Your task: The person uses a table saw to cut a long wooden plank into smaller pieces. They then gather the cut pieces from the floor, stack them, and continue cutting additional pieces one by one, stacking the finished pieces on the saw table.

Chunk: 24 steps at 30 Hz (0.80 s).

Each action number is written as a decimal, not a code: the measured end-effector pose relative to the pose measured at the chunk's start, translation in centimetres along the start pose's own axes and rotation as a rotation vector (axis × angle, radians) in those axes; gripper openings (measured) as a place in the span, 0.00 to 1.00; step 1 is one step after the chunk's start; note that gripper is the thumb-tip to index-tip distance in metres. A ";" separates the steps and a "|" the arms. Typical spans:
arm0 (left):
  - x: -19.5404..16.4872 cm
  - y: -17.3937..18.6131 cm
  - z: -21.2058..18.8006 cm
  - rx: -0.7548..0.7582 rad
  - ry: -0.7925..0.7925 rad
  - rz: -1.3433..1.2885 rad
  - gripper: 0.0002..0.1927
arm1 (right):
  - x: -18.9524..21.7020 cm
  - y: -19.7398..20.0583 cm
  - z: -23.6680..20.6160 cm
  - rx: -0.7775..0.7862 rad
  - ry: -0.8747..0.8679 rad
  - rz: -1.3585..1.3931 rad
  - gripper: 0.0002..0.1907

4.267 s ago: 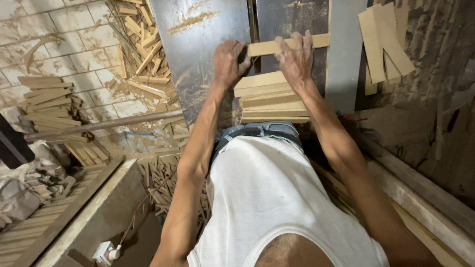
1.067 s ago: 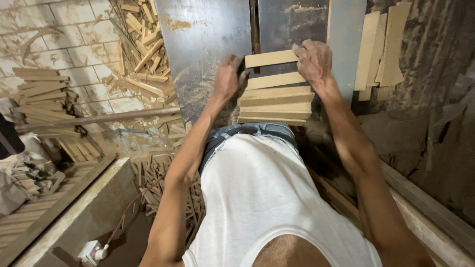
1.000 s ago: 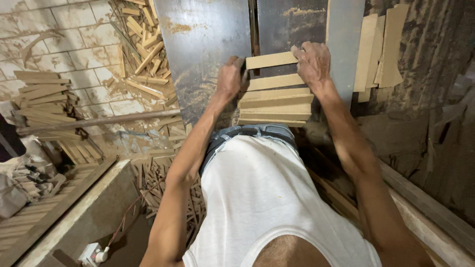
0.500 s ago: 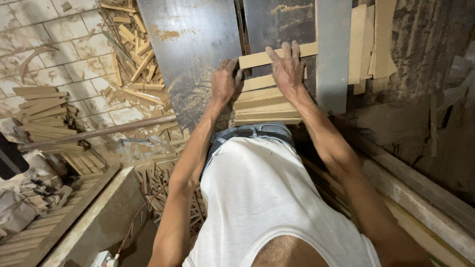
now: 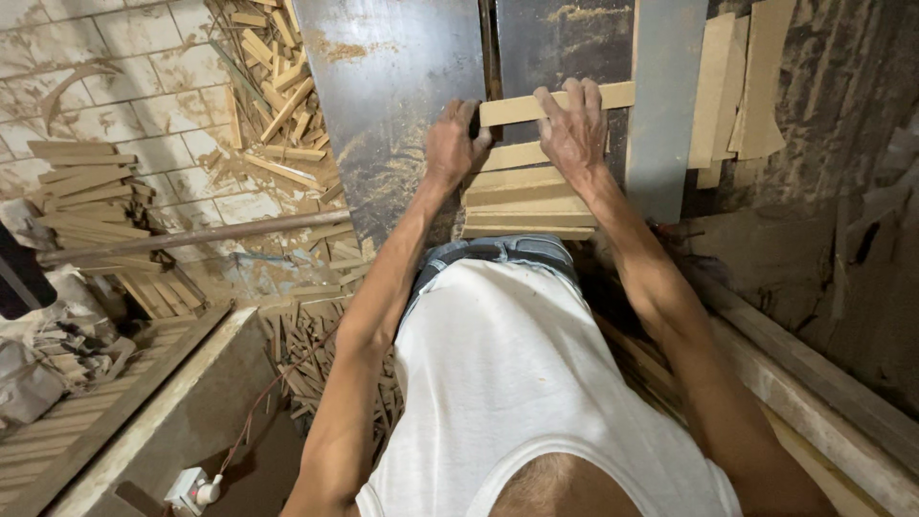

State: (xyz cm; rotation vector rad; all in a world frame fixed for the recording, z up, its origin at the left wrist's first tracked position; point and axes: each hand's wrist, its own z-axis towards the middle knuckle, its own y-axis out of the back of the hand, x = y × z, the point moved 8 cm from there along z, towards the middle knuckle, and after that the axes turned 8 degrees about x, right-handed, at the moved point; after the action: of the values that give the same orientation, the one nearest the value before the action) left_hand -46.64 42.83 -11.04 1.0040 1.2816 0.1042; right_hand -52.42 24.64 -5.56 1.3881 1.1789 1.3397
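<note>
So, nearest me a white plug box (image 5: 191,490) lies on the floor, with offcuts (image 5: 311,369) piled by my left side. Further out, my left hand (image 5: 450,144) has its fingers curled round the end of the top wooden strip (image 5: 512,108), while my right hand (image 5: 572,129) lies flat with fingers spread across it. That strip tops a stack of slats (image 5: 526,201) on the dark metal bench (image 5: 383,105). Beyond lies a scrap pile (image 5: 273,81).
</note>
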 end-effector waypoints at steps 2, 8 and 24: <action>-0.3 0.1 0.3 -0.012 -0.057 0.042 0.21 | 0.0 0.1 -0.1 0.005 -0.001 -0.001 0.25; 0.1 1.1 0.5 0.026 -0.113 0.001 0.23 | 0.0 -0.3 0.3 0.010 0.006 -0.025 0.25; 1.0 2.9 5.3 0.033 -0.168 0.119 0.22 | -2.5 -2.7 4.1 -0.044 0.023 -0.077 0.23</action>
State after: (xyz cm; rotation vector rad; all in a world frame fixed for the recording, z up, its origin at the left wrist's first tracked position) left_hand -40.67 42.17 -10.10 1.0943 1.0740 0.0880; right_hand -48.42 22.87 -8.98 1.2870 1.1990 1.3232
